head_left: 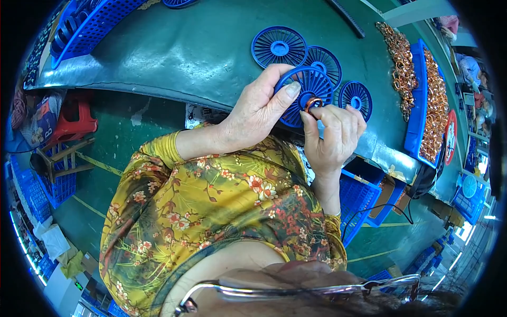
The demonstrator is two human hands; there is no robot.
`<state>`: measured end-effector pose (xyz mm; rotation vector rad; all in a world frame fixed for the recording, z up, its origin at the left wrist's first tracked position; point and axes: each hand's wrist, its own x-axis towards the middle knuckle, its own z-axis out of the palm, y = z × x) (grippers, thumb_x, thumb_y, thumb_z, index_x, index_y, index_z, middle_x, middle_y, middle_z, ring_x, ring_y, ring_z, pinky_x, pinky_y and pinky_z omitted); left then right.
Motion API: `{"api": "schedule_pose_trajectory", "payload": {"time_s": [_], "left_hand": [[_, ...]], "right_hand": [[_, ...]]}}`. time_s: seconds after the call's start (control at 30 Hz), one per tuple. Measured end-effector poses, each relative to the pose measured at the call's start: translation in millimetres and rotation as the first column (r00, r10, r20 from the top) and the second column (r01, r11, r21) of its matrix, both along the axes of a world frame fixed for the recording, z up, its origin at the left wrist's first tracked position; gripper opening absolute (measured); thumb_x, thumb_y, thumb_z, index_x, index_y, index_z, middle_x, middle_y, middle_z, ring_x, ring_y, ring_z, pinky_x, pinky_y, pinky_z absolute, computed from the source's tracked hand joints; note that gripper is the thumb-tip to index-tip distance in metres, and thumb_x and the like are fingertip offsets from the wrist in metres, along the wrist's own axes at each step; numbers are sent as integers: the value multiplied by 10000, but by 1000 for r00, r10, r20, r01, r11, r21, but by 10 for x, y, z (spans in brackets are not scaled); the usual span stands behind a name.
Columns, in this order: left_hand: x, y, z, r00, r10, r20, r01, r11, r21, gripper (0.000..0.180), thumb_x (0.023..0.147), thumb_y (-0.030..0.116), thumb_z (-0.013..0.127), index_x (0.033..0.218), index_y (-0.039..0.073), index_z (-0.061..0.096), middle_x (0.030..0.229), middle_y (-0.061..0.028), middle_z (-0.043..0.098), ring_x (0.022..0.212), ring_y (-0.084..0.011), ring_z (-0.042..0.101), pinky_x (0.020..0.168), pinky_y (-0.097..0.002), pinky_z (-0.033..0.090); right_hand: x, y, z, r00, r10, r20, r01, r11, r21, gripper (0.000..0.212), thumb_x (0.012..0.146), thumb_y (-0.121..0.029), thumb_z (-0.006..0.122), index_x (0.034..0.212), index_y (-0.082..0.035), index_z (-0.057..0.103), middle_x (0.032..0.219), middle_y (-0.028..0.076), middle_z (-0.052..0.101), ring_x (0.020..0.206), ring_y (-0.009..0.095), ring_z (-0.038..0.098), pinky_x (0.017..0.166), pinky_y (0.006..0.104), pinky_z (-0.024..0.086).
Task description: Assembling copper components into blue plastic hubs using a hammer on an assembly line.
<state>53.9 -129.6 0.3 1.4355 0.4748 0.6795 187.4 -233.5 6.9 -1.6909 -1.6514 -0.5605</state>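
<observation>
My left hand point(262, 105) grips the rim of a round blue spoked plastic part point(296, 116), its thumb lying across the spokes. In my right hand point(335, 132) a shiny copper-coloured ring point(313, 102) is pinched between thumb and fingers, held at the hub of that blue part. Whether the ring touches the hub I cannot tell. Just beyond my hands, more blue spoked discs lie on the green table: one at the back point(279, 47), one partly covered by the held part point(325, 61), and one to the right point(355, 100).
A blue tray point(417, 105) full of copper-coloured rings stands at the right, with a loose heap of rings point(400, 68) beside it. At the far left is a blue perforated basket point(95, 31). Blue crates point(359, 195) sit below the table's edge; a red stool point(76, 119) stands left.
</observation>
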Motion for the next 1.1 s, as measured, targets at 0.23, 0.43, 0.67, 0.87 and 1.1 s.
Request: {"api": "schedule_pose_trajectory", "payload": {"time_s": [0.23, 0.43, 0.67, 0.87, 1.1], "left_hand": [[-7, -16, -28, 998, 28, 59, -28, 1000, -11, 289, 993, 198, 495, 1208, 9, 454, 1029, -49, 567, 935, -87, 516, 839, -256, 448], [-44, -44, 8, 1000, -9, -16, 10, 1000, 20, 304, 985, 140, 491, 1246, 1, 418, 1106, -49, 543, 1001, -89, 503, 896, -250, 428], [20, -108, -122, 992, 91, 91, -108, 975, 196, 361, 885, 111, 566, 1182, 7, 390, 813, -138, 580, 710, -247, 611, 642, -361, 484], [-91, -99, 27, 995, 72, -63, -45, 934, 354, 271, 924, 88, 547, 1141, 1, 410, 929, -69, 539, 809, -89, 517, 729, -254, 467], [-17, -41, 11, 997, 45, 62, -48, 997, 55, 241, 963, 96, 516, 1171, 20, 420, 1007, -17, 537, 905, -63, 491, 816, -218, 430]], "right_hand": [[2, -5, -12, 998, 12, -55, -10, 999, 44, 174, 739, -133, 755, 827, -128, 606, 797, -4, 613, 738, 167, 577, 855, 376, 423], [-5, 27, 2, 999, 43, -22, -42, 998, 46, 188, 715, -104, 758, 840, -120, 619, 814, 3, 616, 740, 168, 578, 857, 380, 424], [-30, 36, 137, 996, 84, 11, -83, 995, -58, 163, 724, -108, 740, 840, -98, 626, 830, 22, 618, 755, 186, 582, 852, 386, 421], [-93, 64, 158, 990, 113, -84, -122, 986, -114, 115, 768, -95, 688, 841, -60, 605, 785, 50, 589, 744, 226, 564, 815, 397, 423], [-107, 71, 182, 997, 73, -33, -76, 993, -89, 128, 759, -93, 703, 843, -71, 609, 785, 43, 592, 743, 216, 565, 813, 395, 429]]}}
